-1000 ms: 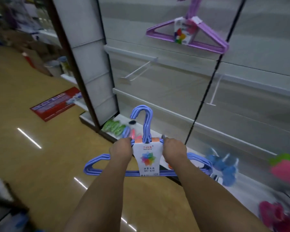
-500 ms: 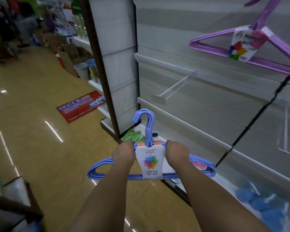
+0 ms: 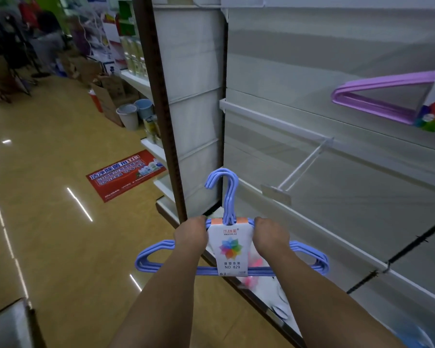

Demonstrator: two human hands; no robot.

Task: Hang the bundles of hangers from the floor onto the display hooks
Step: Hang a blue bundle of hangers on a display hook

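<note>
I hold a bundle of blue hangers [image 3: 230, 247] upright in front of me, its hooks pointing up and a white label wrapped round its middle. My left hand [image 3: 191, 234] grips the bundle's left shoulder and my right hand [image 3: 269, 234] grips its right shoulder. A bare white display hook [image 3: 301, 169] sticks out of the shelf wall, up and to the right of the bundle, apart from it. A purple hanger bundle [image 3: 387, 101] hangs on the wall at the upper right.
The white display wall [image 3: 337, 59] runs along the right, with a low base shelf [image 3: 266, 292] holding pink and blue items. A dark upright post [image 3: 161, 109] stands left of the bundle. Buckets [image 3: 133, 114], boxes and a red floor sticker [image 3: 126, 174] lie down the aisle. A box corner [image 3: 8, 322] is at bottom left.
My view has swung left and upward along the wall: the purple bundle has slid to the right edge and the bare hook now sits closer. Both hands keep their grip on the blue bundle.
</note>
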